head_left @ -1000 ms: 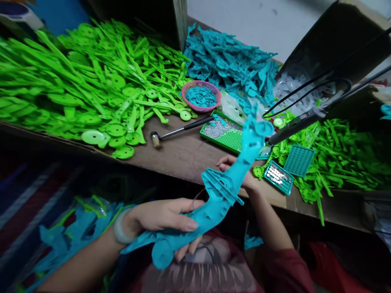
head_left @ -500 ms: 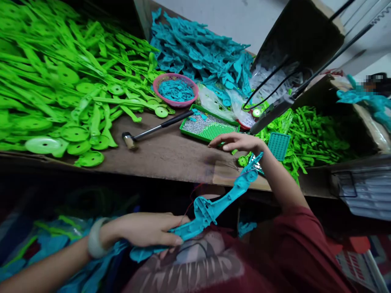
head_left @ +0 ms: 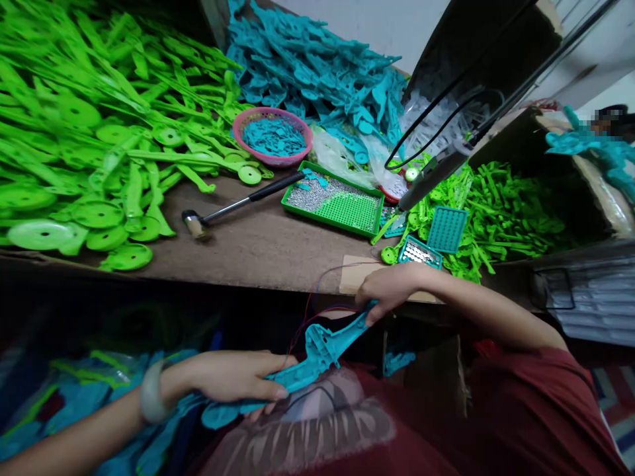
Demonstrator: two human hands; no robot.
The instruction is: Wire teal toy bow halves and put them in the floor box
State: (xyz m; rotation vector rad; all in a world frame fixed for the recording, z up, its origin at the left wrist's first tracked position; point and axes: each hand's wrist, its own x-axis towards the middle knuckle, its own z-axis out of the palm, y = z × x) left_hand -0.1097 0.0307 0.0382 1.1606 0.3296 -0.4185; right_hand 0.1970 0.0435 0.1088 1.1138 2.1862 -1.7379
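A long teal plastic part (head_left: 320, 350) is held low in the near middle, below the table edge and over the lap, slanting up from near left to far right. Its near end is gripped by the left hand (head_left: 233, 377), the fingers laid close together along the top and the thumb tucked underneath; a pale bracelet (head_left: 149, 391) is seen at that wrist. The far tip is pinched by the right hand (head_left: 391, 287), fingers curled in tight, just at the edge of the table (head_left: 258, 254). Thin red and blue wires (head_left: 317, 291) are looped between the part and the table edge.

On the table, a small hammer (head_left: 233, 206) is laid just left of a green tray (head_left: 340, 208) of tiny silver pieces. A pink basket (head_left: 272, 135) of teal bits is set beyond it. Green plastic parts (head_left: 89, 132) are heaped far left, teal parts (head_left: 317, 66) are piled at the far middle, and a small teal tray (head_left: 419, 252) is placed near the right hand.
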